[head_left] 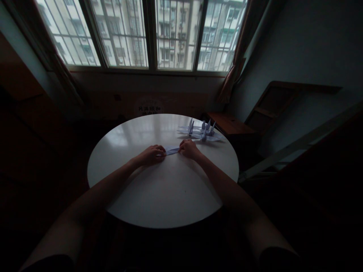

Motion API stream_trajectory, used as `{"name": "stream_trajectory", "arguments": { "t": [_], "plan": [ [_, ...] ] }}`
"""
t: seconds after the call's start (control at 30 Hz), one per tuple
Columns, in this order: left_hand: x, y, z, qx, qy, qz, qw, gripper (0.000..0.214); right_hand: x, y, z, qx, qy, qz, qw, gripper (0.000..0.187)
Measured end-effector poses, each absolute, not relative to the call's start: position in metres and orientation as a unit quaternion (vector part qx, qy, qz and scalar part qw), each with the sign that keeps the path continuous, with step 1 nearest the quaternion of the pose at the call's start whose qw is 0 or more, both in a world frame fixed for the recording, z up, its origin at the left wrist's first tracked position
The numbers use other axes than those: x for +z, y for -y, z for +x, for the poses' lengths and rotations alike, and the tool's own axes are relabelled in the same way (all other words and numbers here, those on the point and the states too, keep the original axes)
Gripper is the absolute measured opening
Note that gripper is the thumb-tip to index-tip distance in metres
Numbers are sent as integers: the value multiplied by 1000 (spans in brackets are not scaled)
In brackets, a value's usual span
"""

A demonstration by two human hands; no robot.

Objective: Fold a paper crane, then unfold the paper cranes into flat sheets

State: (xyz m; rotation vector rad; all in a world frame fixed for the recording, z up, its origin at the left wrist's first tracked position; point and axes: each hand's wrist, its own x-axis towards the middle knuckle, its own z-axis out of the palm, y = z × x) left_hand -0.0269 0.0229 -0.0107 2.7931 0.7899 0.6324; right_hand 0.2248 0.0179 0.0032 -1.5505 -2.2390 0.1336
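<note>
A narrow piece of folded paper (172, 150), pale bluish white, lies low over the middle of the round white table (164, 196). My left hand (153, 154) has its curled fingers on the paper's left end. At the other end, my right hand (188, 148) pinches the paper between thumb and fingers. Both hands rest close to the tabletop, and the paper's two ends are partly hidden under the fingers. Just beyond my right hand stand several folded paper cranes (190, 129) with pointed necks and spread wings.
Beyond the table's right rear edge is a low wooden cabinet (229, 124). A wooden chair-like frame (266, 109) leans near the right wall. Barred windows (176, 34) with curtains (231, 81) fill the far side. The room's sides are very dark.
</note>
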Motion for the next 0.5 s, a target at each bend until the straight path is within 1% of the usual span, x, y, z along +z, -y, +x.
{"name": "stream_trajectory", "arguments": {
  "t": [0.13, 0.2, 0.23, 0.3, 0.37, 0.43, 0.5],
  "plan": [
    [-11, -25, -28, 219, -257, 932, 132, 20, 2, -23, 226, 63, 798, -505, 322, 30],
    [-10, -25, -29, 216, -243, 933, 157, 21, -1, -26, 225, 95, 811, -447, 365, 29],
    [-9, -25, -29, 215, -235, 933, 166, 22, -3, -26, 224, 111, 825, -413, 371, 27],
    [-8, -25, -29, 219, -228, 934, 165, 23, -8, -26, 223, 136, 858, -348, 352, 24],
    [-7, -24, -27, 223, -236, 937, 130, 23, -11, -24, 221, 155, 888, -303, 309, 21],
    [-6, -22, -26, 225, -261, 936, 75, 23, -11, -21, 219, 172, 903, -286, 270, 20],
    [-5, -20, -26, 227, -296, 927, 31, 27, -9, -17, 218, 193, 901, -299, 250, 22]
  ]
}}
